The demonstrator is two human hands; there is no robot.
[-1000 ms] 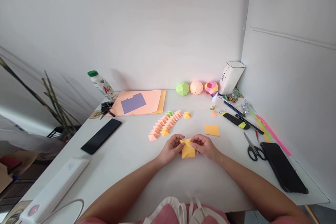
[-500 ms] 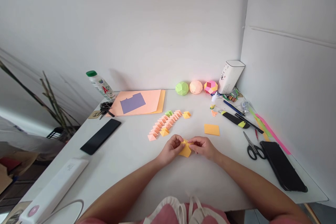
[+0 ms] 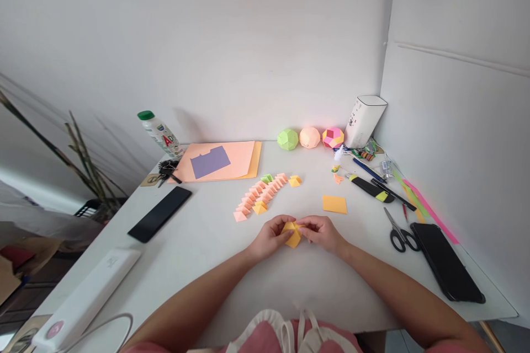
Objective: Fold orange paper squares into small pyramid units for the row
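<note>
Between my hands is a folded orange paper piece [image 3: 293, 236], low over the front middle of the table. My left hand [image 3: 271, 237] pinches its left side with thumb and fingers. On the opposite edge, my right hand [image 3: 322, 231] grips it the same way; its fingertips cover part of the folds. Just beyond lie rows of folded peach paper units [image 3: 253, 197], with a green unit [image 3: 267, 178] at their far end. One orange folded unit [image 3: 260, 207] sits at the near end, another orange unit [image 3: 295, 181] apart to the right. A stack of orange paper squares [image 3: 335, 204] lies right of them.
Three paper balls [image 3: 309, 137] stand by the wall. Scissors [image 3: 399, 231], a utility knife [image 3: 370, 187] and a black phone [image 3: 447, 262] lie right. Peach sheets [image 3: 238, 157], a bottle [image 3: 160, 135], a dark slab [image 3: 159, 214] and a white device [image 3: 86, 298] are left.
My left fingers have shifted slightly along the orange paper, and its left side looks more folded in. The right hand stays nearly still. The table items have not moved.
</note>
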